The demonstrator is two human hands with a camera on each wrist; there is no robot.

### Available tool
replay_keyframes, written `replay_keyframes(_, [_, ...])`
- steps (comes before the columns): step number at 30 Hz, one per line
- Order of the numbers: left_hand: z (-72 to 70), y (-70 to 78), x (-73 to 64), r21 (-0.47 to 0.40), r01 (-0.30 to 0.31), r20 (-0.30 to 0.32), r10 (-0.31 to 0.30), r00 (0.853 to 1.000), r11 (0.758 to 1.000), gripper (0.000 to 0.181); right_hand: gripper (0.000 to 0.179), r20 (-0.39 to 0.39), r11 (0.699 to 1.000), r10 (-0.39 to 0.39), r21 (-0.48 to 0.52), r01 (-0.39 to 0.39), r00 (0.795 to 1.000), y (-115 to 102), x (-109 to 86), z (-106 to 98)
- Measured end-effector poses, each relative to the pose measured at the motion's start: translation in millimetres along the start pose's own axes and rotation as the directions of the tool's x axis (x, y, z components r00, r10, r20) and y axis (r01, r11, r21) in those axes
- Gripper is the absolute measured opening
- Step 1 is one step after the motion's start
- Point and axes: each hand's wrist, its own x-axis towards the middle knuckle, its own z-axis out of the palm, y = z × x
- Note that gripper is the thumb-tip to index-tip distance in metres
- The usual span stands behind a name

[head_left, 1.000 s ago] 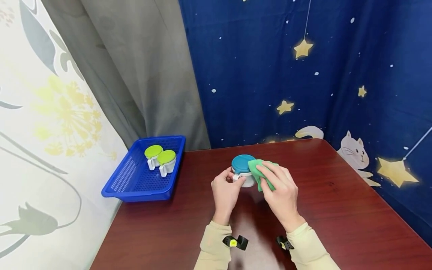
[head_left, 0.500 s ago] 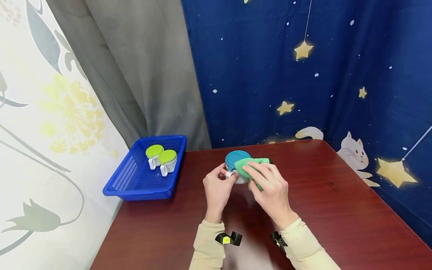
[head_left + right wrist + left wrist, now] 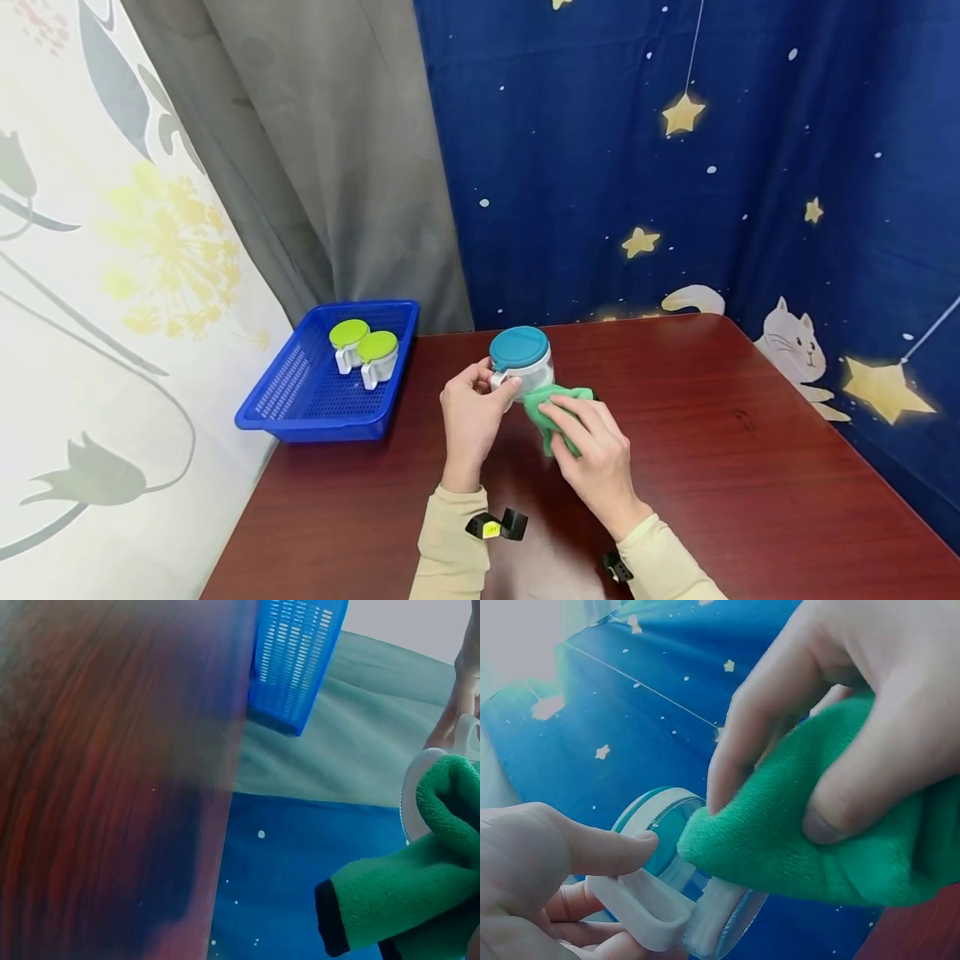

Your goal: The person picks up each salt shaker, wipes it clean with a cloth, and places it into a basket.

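At lower centre, the left hand point(image 3: 471, 412) clamps the white handle point(image 3: 641, 911) of a teal-lidded jar point(image 3: 522, 358); the right hand point(image 3: 597, 454) pinches a green cloth point(image 3: 769, 832) beside it.

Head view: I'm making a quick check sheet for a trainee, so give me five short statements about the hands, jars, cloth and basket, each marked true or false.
1. The left hand holds the teal-lidded jar by its white handle. True.
2. The right hand holds a second jar. False: it grips a green cloth.
3. Two green-lidded jars are in the perforated blue basket. True.
4. The perforated blue basket is to the right of both hands. False: it is to their left.
5. The teal lid is off its jar. False: it is on the jar.
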Motion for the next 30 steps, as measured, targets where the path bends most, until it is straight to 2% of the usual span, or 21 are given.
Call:
replay_keyframes(5, [1.3, -2.3, 0.4, 0.039, -0.027, 0.02, 0.026, 0.999, 0.999, 0.026, 0.039, -0.066, 0.999, 0.023, 0.025, -0.022, 0.998, -0.8, 6.5, -0.9])
replay_keyframes(10, [-1.4, -3.5, 0.0, 0.05, -0.064, 0.085, 0.06, 0.995, 0.997, 0.025, 0.037, -0.135, 0.997, 0.064, 0.061, -0.056, 0.989, -1.6, 29.1, -4.8])
replay_keyframes(14, [-4.7, -6.0, 0.7, 0.011, -0.058, 0.143, 0.056, 0.988, 0.998, 0.029, 0.037, -0.135, 0.993, 0.102, 0.066, -0.093, 0.986, -0.5, 49.2, -7.7])
replay_keyframes(17, [-7.0, -7.3, 1.5, -0.03, -0.047, 0.163, 0.051, 0.985, 0.998, 0.033, 0.038, -0.112, 0.993, 0.105, 0.064, -0.098, 0.988, -1.6, 56.8, -9.0])
replay_keyframes(22, [-10.4, -7.5, 1.5, -0.073, -0.039, 0.153, 0.05, 0.987, 0.997, 0.037, 0.045, -0.073, 0.995, 0.081, 0.07, -0.076, 0.994, -5.2, 57.0, -8.7])
replay_keyframes(25, [-11.1, -8.7, 1.6, -0.104, -0.012, 0.14, 0.027, 0.99, 0.995, 0.035, 0.049, -0.057, 0.994, 0.076, 0.08, -0.071, 0.996, -4.9, 55.3, -7.9])
replay_keyframes(30, [-14.4, -6.8, 3.4, -0.158, 0.042, 0.137, -0.021, 0.99, 0.987, 0.032, 0.046, -0.056, 0.991, 0.099, 0.1, -0.093, 0.993, -3.4, 38.7, -7.5])
